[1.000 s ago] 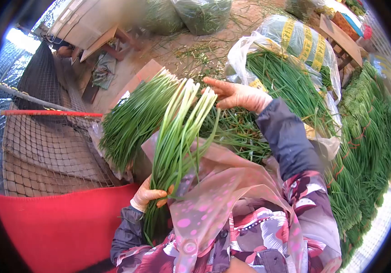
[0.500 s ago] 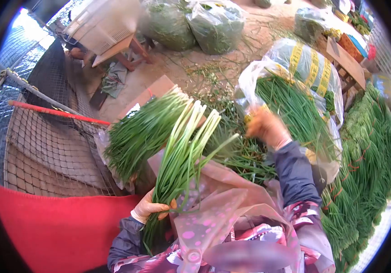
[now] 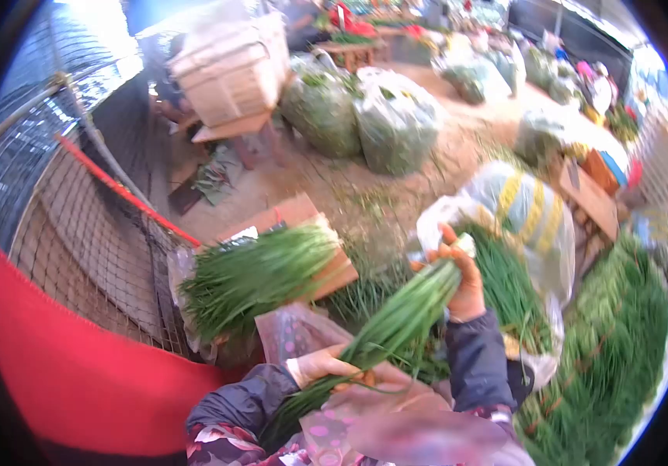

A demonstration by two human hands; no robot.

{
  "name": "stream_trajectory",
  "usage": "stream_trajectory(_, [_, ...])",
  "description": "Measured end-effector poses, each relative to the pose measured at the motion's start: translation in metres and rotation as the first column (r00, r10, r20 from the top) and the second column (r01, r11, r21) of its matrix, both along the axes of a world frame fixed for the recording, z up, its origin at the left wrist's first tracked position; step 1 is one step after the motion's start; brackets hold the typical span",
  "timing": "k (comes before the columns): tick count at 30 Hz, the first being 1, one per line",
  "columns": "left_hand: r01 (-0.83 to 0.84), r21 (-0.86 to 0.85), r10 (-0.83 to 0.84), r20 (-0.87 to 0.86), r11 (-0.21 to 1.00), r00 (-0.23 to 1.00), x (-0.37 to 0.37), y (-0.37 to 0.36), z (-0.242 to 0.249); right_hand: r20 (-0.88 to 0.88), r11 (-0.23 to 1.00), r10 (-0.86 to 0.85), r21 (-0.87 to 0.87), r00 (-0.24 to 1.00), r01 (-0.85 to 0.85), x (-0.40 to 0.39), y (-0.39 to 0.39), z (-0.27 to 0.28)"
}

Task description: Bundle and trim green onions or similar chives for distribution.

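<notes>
A bunch of long green garlic chives (image 3: pixel 404 314) slants across my lap, its pale root ends up and to the right. My left hand (image 3: pixel 325 368), in a light glove, is closed around the leafy lower part. Around the root ends wraps my right hand (image 3: pixel 462 279), also gloved, with the pale tips showing at its top. To the left, a pile of chives (image 3: pixel 260 268) lies on a board (image 3: pixel 342 272). Behind my right hand, more loose chives (image 3: pixel 505 279) spill from an open plastic bag (image 3: pixel 532 225) with yellow printed tape.
Tied bunches (image 3: pixel 602 365) are stacked at the right. Full plastic bags (image 3: pixel 396 124) stand on the floor behind, near a pale crate (image 3: pixel 233 74) on a stool. A net fence (image 3: pixel 93 241) with a red bar and a red cloth (image 3: pixel 78 357) border the left side.
My right hand, apart from the bunch before, now grips its root ends. The bunch has tilted to the right and its stems are gathered together. The view has tipped upward.
</notes>
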State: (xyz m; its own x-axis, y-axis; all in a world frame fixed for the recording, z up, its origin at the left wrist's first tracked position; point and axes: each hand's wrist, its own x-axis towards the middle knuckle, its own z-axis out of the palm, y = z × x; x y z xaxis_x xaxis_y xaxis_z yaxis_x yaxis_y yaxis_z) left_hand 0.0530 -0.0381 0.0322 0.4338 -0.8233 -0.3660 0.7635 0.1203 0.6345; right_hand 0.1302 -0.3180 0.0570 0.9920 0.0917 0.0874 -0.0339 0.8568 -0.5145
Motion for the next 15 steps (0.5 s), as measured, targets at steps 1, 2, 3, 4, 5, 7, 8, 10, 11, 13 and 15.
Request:
stream_trajectory(1, [0.059, -0.050, -0.058, 0.022, 0.997, 0.998, 0.010, -0.005, 0.001, 0.055, 0.999, -0.044, -0.007, 0.998, 0.045, 0.006, -0.010, 0.009])
stream_trajectory(2, [0.012, -0.055, -0.002, 0.177, 0.998, 0.984, 0.018, -0.018, 0.012, 0.092, 0.994, -0.072, -0.078, 0.993, 0.079, 0.009, -0.018, 0.037])
stream_trajectory(3, [-0.030, -0.064, 0.049, 0.322, 0.998, 0.945, 0.028, -0.030, 0.026, 0.170, 0.980, -0.075, -0.171, 0.983, 0.105, 0.009, -0.025, 0.068])
stream_trajectory(4, [0.014, -0.091, 0.021, 0.363, 0.996, 0.932, 0.041, -0.034, 0.031, 0.195, 0.970, -0.116, -0.190, 0.974, 0.153, 0.004, -0.030, 0.097])
stream_trajectory(5, [0.024, -0.043, 0.000, 0.488, 0.999, 0.873, 0.057, -0.035, 0.011, 0.329, 0.930, -0.203, -0.231, 0.922, 0.287, -0.004, -0.034, 0.127])
stream_trajectory(7, [-0.253, 0.380, -0.347, 0.923, 0.890, 0.167, 0.082, -0.018, -0.003, 0.533, 0.972, -0.040, -0.176, 0.845, 0.158, -0.003, -0.051, 0.155])
stream_trajectory(8, [-0.318, 0.580, -0.592, 0.803, 0.750, 0.068, 0.080, -0.009, 0.010, 0.453, 0.784, 0.002, -0.553, 0.891, 0.280, -0.008, -0.041, 0.177])
stream_trajectory(10, [-0.375, 0.821, -0.896, 0.440, 0.430, -0.065, 0.078, 0.008, 0.024, 0.328, 0.425, -0.033, -0.851, 0.944, 0.310, -0.003, -0.029, 0.174])
stream_trajectory(11, [-0.348, 0.880, -0.944, 0.323, 0.324, -0.061, 0.074, 0.012, 0.038, 0.305, 0.415, -0.046, -0.860, 0.951, 0.296, -0.013, -0.033, 0.182])
stream_trajectory(13, [-0.431, 0.774, -0.872, 0.485, 0.464, -0.068, 0.065, 0.023, 0.044, 0.441, 0.692, -0.128, -0.603, 0.888, 0.398, -0.025, -0.040, 0.209])
stream_trajectory(15, [-0.559, 0.475, -0.618, 0.781, 0.680, -0.089, 0.059, 0.023, 0.051, 0.367, 0.504, -0.095, -0.784, 0.925, 0.363, -0.002, -0.045, 0.200])
